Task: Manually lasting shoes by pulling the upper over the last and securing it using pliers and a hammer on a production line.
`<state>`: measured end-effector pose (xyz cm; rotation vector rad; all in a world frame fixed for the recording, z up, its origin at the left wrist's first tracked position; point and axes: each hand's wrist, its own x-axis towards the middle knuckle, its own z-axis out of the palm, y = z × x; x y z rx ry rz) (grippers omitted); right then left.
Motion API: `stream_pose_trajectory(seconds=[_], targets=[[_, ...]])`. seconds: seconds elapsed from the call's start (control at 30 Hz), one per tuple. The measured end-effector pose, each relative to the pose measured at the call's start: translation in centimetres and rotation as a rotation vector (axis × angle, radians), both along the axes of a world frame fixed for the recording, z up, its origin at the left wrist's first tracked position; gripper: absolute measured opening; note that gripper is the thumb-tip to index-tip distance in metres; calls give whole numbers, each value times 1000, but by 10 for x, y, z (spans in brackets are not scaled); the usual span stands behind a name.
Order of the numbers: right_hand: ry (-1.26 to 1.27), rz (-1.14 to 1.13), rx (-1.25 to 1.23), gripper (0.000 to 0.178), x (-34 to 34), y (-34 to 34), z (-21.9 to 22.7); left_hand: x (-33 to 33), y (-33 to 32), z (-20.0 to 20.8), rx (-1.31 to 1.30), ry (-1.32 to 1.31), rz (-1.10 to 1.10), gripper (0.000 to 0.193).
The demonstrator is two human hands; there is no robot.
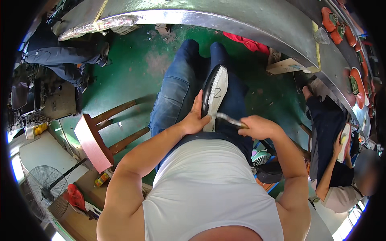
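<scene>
A black shoe [207, 91] lies sole up on my lap, its toe pointing away from me. The pale sole [218, 91] has stitching round its edge and a dark handwritten mark. My left hand [196, 120] grips the shoe near the heel, fingers along its left side and thumb on the sole. In my right hand [259, 127] is a curved metal hand tool [230, 119] with a brownish handle. The tool's tip is at the sole close to my left thumb; whether it presses on the sole I cannot tell.
A long metal bench [241, 18] curves across the far side, with orange shoes [356, 86] on its right. A wooden stool [93, 142] and a fan [46, 193] stand left. At right a seated person [339, 197] holds a shoe; another person's legs [64, 60] show far left.
</scene>
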<state>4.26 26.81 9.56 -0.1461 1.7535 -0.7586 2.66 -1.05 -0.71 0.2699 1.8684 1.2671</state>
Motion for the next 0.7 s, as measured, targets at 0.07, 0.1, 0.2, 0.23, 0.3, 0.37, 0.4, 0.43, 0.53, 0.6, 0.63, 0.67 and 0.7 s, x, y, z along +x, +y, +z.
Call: stream_pose_trajectory(seconds=[0.07,0.1,0.2,0.23,0.3,0.37,0.4,0.43,0.53,0.6,0.63,0.67,0.7], targets=[[313,-214,-109,31,5,-11,-5,2,0,-11,24,69,-1,109],[627,-432,-221,33,8,-22,-10,2,-1,-16,47,139,-7,112],[751,-457,-90,38,3,-31,-48,-7,8,-7,111,84,9,118],[730,-291,70,38,-5,-33,-54,-9,2,-1,104,101,9,118],[617,-330,-18,37,-18,-22,-36,-20,-2,13,146,60,41,115],[653,-549,-194,33,-22,-6,-9,-26,-12,34,291,-86,198,92],[709,-555,-203,33,-38,7,5,-32,-20,48,368,-202,294,83],[939,-520,-125,31,-49,19,22,-38,-30,74,389,-274,327,79],[1389,-468,35,31,-117,45,69,-84,-49,141,689,-209,364,86],[1601,-405,171,33,-185,68,82,-137,-47,186,682,-61,400,83],[1710,-372,253,34,-222,82,82,-174,-32,214,660,42,393,82],[1724,-371,295,34,-261,101,79,-214,-26,226,533,75,442,81],[1731,-368,335,34,-291,115,69,-251,-6,247,491,106,466,77]])
